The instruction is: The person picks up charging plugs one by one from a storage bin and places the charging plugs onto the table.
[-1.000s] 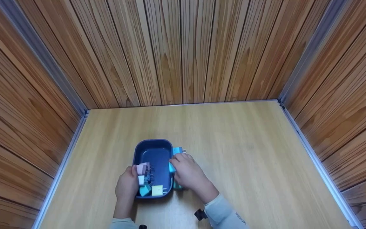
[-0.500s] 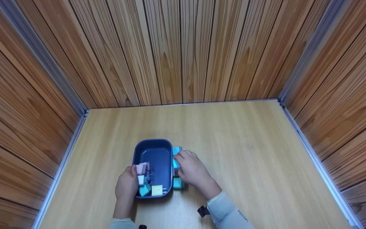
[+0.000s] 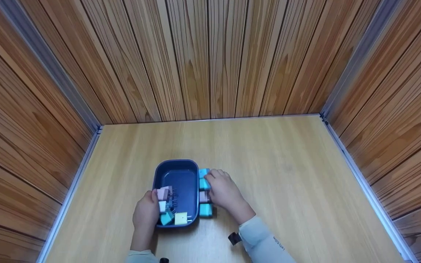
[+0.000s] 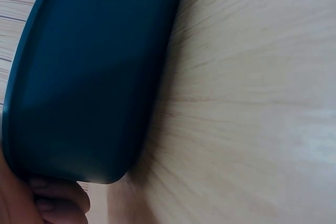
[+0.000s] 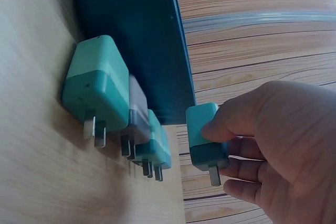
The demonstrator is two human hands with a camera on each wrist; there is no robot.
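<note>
Fingers and thumb of the right hand [image 3: 226, 190] are closed in a pinch on a two-tone turquoise, box-shaped, metal-pronged plug adapter [image 5: 202, 121], which is held outside a dark blue, smooth, rounded-rectangular tray [image 3: 179, 177], near its right rim. By the left hand [image 3: 145, 213], the tray's left rim is gripped, with fingers curled beneath it. Just beside the tray's right wall, similar adapters are lined up on the pale wooden table [image 3: 287, 175], prongs pointed away from the tray: a turquoise adapter [image 5: 100, 80] toward its near end, then a pinkish-grey adapter [image 5: 139, 106], then more turquoise. Inside the tray, pink adapters [image 3: 162, 194] and a white adapter [image 3: 162, 206] are gathered along the left side; at the near end, a pale yellow adapter [image 3: 181, 218] is seen.
</note>
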